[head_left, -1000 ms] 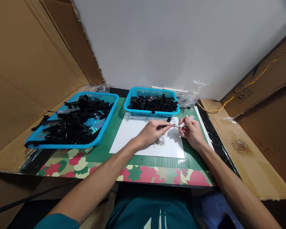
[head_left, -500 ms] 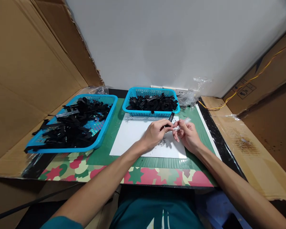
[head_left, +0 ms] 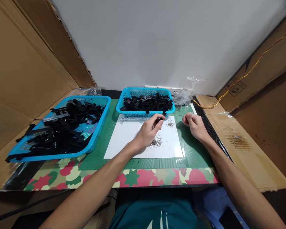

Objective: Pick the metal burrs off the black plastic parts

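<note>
My left hand (head_left: 148, 131) is curled round a small black part (head_left: 159, 120), over a white sheet (head_left: 124, 140) near the back basket. To its right, my right hand (head_left: 195, 124) is closed above the green mat, its fingers pressed together; what they hold, if anything, is hidden. A pile of tiny metal pieces (head_left: 156, 141) lies on the sheet beside my left hand. A smaller pile (head_left: 170, 124) is between the two hands, and a few pieces lie at the sheet's upper left.
Black parts fill a large blue basket (head_left: 98, 128) at the left and a smaller blue basket (head_left: 145, 113) at the back. Crumpled clear plastic (head_left: 183, 96) lies behind my right hand. Cardboard (head_left: 238, 140) and a yellow wire (head_left: 244, 76) are at the right.
My hands have moved apart, the right one going right off the sheet. The clear plastic piece between them no longer shows. The view has shifted slightly.
</note>
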The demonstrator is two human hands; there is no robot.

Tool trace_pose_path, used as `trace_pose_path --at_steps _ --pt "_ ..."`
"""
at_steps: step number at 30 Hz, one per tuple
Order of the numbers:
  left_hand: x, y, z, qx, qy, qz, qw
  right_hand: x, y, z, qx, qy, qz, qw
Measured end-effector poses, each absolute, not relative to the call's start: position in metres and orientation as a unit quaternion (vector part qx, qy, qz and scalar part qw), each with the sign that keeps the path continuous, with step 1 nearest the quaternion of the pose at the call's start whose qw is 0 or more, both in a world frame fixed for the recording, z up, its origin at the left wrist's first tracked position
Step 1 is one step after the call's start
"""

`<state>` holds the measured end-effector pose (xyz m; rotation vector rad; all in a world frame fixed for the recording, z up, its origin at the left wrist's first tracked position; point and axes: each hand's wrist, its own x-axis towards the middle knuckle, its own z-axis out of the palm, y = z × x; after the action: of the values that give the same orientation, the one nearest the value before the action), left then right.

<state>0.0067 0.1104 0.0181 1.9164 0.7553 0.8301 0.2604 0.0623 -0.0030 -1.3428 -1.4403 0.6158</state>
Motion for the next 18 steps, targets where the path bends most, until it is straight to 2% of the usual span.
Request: trace_pose_path --at_steps 6,14,18 --pt "0.008 0.109 0.018 0.779 0.291 0.295 0.47 0.264 0.065 -0.011 -0.633 -0.661 0.164 0.367" --pt "0.011 0.105 0.022 0.783 0.3 0.269 0.474 0.263 0.077 -0.014 -0.628 -0.672 0.2 0.337" --pt "0.01 0.106 0.023 0.783 0.302 0.255 0.48 0.262 0.075 -0.01 -0.641 -0.687 0.187 0.288"
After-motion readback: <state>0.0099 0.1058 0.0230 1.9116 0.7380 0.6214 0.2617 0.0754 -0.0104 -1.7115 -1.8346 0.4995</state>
